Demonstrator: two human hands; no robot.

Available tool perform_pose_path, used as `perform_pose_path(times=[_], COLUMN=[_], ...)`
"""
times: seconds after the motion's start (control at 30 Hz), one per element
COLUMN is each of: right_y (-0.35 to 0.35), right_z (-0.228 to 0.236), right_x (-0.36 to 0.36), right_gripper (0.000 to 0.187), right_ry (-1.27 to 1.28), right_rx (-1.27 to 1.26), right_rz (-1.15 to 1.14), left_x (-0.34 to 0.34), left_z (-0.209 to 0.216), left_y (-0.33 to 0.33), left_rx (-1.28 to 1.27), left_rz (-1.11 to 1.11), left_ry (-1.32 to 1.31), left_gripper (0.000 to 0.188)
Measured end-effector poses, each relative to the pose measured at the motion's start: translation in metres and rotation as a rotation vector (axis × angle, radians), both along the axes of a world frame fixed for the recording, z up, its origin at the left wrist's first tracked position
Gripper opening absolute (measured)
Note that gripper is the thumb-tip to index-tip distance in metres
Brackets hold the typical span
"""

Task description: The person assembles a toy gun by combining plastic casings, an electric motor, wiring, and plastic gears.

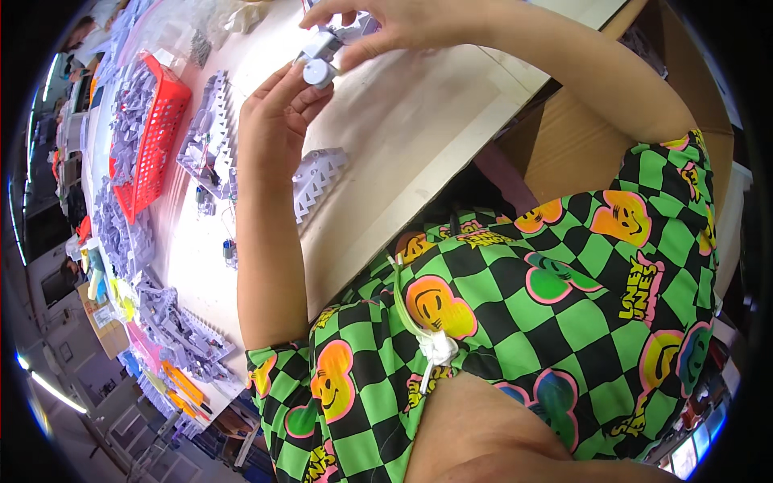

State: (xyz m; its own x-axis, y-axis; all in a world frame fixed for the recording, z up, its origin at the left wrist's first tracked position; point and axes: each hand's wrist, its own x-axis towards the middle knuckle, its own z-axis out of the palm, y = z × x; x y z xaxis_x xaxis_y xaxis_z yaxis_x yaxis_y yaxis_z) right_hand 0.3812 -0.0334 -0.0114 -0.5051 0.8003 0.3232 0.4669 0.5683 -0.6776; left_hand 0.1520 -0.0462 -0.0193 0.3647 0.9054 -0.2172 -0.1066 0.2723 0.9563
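Note:
A small light-grey plastic part with a round, disc-like end point(319, 73) is held up over the table. My left hand point(278, 109) pinches it from below, between thumb and fingers. From the right, my right hand point(398, 24) curls its fingers and thumb around the upper grey pieces point(352, 30) of the same cluster. Whether these pieces are joined cannot be made out, since fingers cover part of them. Just beyond my left forearm lies a flat grey part with a toothed edge point(320, 177), partly hidden by that arm.
A red perforated basket point(157, 141) full of grey plastic parts stands on the pale table point(403, 153) at the left. Toothed strips point(211, 133) and piles of similar parts point(173, 322) lie around it. Orange-handled tools point(183, 382) lie lower left; a cardboard box point(576, 137) stands at the right.

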Motion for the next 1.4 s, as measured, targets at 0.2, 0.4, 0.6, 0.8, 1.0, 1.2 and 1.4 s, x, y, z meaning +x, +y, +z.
perform_pose_path(times=[0.2,0.4,0.6,0.8,1.0,1.2,1.4], right_y=[0.000,-0.002,-0.001,0.007,0.028,0.048,0.040], right_z=[0.007,0.005,0.014,-0.005,0.011,0.030,0.000], right_x=[0.004,0.005,0.008,0.013,0.028,0.069,0.099], right_gripper=[0.030,0.024,0.023,0.022,0.034,0.027,0.028], right_ry=[-0.160,-0.039,0.001,-0.131,0.002,0.131,-0.066], right_rx=[0.439,0.192,0.121,0.368,0.083,-0.045,0.304], right_rz=[0.114,0.047,0.093,0.100,-0.046,-0.339,-0.203], left_x=[-0.008,0.012,0.016,0.025,0.033,0.009,-0.020], left_z=[-0.004,0.003,-0.003,0.004,0.028,0.043,0.033], left_y=[0.005,-0.015,-0.006,-0.008,-0.011,-0.023,-0.061], left_rx=[-0.481,0.450,0.670,0.879,0.778,1.058,0.980], left_rz=[-0.135,0.022,0.029,0.122,0.088,0.093,0.105], left_ry=[-0.385,0.279,0.335,0.543,0.513,0.704,0.779], left_gripper=[0.032,0.043,0.039,0.030,0.064,0.039,0.029])
